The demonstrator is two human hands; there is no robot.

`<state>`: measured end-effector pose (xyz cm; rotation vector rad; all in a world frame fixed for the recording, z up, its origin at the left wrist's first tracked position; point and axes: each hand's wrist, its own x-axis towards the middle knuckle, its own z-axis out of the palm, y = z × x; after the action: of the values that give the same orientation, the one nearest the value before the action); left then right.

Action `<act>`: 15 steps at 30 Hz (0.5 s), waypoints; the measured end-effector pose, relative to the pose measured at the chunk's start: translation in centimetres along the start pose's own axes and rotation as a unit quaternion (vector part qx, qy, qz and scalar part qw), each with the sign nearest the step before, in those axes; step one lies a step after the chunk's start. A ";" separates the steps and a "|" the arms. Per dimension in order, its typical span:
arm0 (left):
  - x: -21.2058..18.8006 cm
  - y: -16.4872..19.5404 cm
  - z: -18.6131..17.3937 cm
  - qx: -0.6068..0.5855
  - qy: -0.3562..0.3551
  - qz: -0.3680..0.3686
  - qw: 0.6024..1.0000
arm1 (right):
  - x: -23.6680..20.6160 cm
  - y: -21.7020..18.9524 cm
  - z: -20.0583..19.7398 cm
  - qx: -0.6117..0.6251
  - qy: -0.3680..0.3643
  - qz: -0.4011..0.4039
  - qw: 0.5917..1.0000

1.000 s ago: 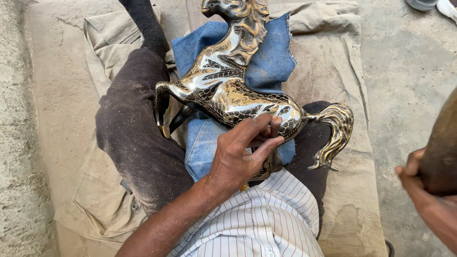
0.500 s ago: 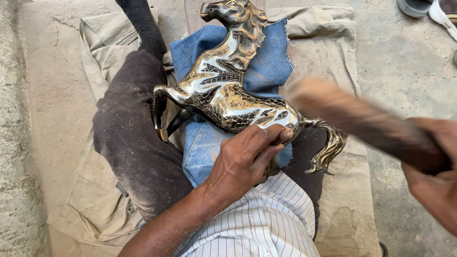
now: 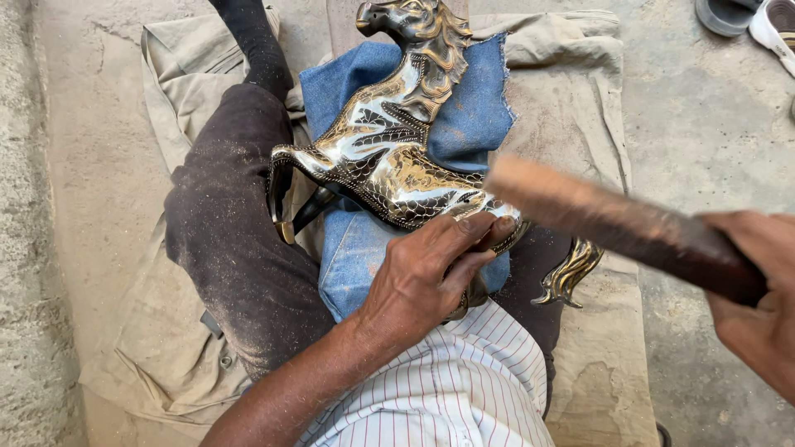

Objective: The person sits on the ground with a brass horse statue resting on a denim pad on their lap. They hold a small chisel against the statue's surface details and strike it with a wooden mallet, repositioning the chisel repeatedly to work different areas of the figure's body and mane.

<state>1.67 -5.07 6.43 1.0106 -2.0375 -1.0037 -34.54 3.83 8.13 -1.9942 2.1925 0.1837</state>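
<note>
A shiny brass horse figure (image 3: 389, 157) with engraved dark patterns lies on its side on a blue denim cloth (image 3: 476, 116) across my lap. My left hand (image 3: 422, 277) presses down on the horse's hindquarters, fingers spread over the metal. My right hand (image 3: 758, 302) grips the dark handle of a wooden mallet (image 3: 613, 223), whose pale, blurred head hangs just above the horse's rump. The horse's curled tail (image 3: 571, 273) sticks out to the right beneath the mallet.
I sit on a beige canvas sheet (image 3: 182, 66) spread on a dusty concrete floor (image 3: 712, 124). My dark, dust-covered trouser leg (image 3: 228, 232) stretches to the upper left. A sandal and a round dish (image 3: 745, 16) lie at the top right corner.
My right hand has brought the mallet in from the right edge, over the horse's rump. My left hand has stayed pressed on the horse.
</note>
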 end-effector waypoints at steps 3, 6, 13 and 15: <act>-0.2 0.2 0.2 0.001 0.026 -0.025 0.999 | 0.5 0.5 1.4 0.074 0.014 0.050 0.996; -0.2 0.1 0.3 -0.010 0.025 -0.029 0.999 | 0.3 1.1 1.6 0.141 0.096 -0.063 0.983; -0.1 -0.1 -0.2 -0.032 0.033 -0.004 0.999 | 1.8 -2.3 -2.5 0.039 0.031 -0.032 0.998; -0.2 0.0 -0.2 -0.004 0.027 0.003 1.000 | 1.7 -3.8 -3.9 0.005 0.031 -0.056 0.998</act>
<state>1.90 -4.92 6.50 1.0169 -1.9908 -0.9704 -31.08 1.00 11.71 -2.1386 2.1043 0.0979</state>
